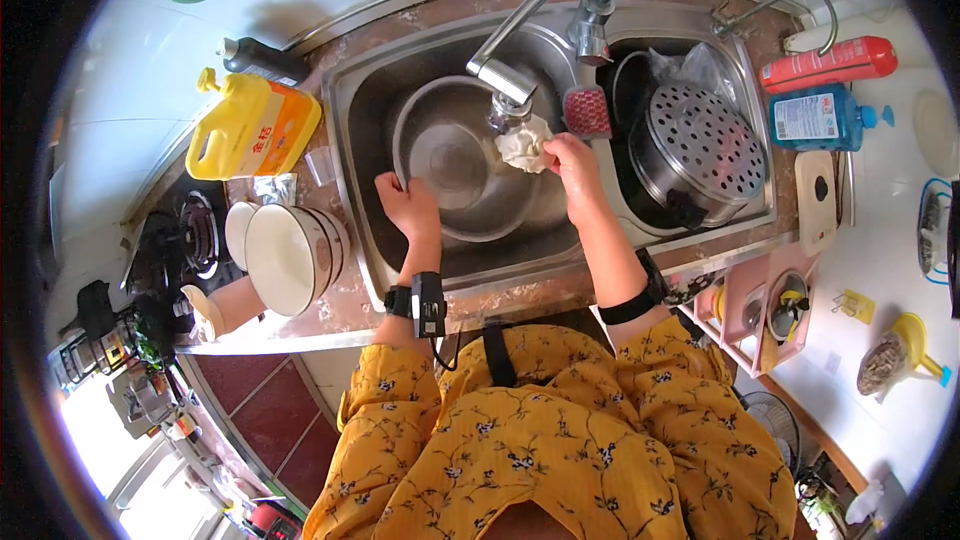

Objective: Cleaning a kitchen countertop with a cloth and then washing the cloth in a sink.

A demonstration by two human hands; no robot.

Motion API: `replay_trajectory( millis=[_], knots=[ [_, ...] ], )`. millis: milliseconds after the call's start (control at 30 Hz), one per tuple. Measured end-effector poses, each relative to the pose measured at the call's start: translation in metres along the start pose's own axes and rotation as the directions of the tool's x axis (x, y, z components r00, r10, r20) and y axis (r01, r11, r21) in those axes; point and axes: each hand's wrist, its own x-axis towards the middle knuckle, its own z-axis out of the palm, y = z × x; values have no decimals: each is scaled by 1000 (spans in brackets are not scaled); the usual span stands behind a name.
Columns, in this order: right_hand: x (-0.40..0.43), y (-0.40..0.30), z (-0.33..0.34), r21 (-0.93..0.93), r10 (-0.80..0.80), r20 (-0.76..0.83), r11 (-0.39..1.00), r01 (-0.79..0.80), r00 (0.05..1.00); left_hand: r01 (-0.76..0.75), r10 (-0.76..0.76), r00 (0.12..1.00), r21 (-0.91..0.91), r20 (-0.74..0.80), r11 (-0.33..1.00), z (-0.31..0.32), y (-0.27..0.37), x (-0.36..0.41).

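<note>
A wide metal basin sits in the left bowl of a stainless steel double sink. My left hand grips the basin's left rim, thumb and fingers closed over it. Beneath the faucet, my right hand pinches a crumpled off-white cloth between thumb and fingertips. The cloth is right under the spout, above the basin's right side. Whether water is running is hard to tell. Little shows at the basin's bottom except a sheen.
In the right sink bowl stand a pot with a perforated steamer insert and a plastic bag. A red scrubbing sponge rests on the divider. Stacked bowls and a yellow jug stand left; a blue pump bottle lies right.
</note>
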Motion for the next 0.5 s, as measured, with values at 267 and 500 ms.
replay_trajectory(
  millis=[267,500],
  knots=[
    [10,8,-5,64,65,-37,996,-63,997,332,-324,942,-118,88,936,25,-95,-8],
    [27,27,0,140,210,0,968,-208,978,193,-249,968,727,-32,658,33,-76,-27]
  ],
)
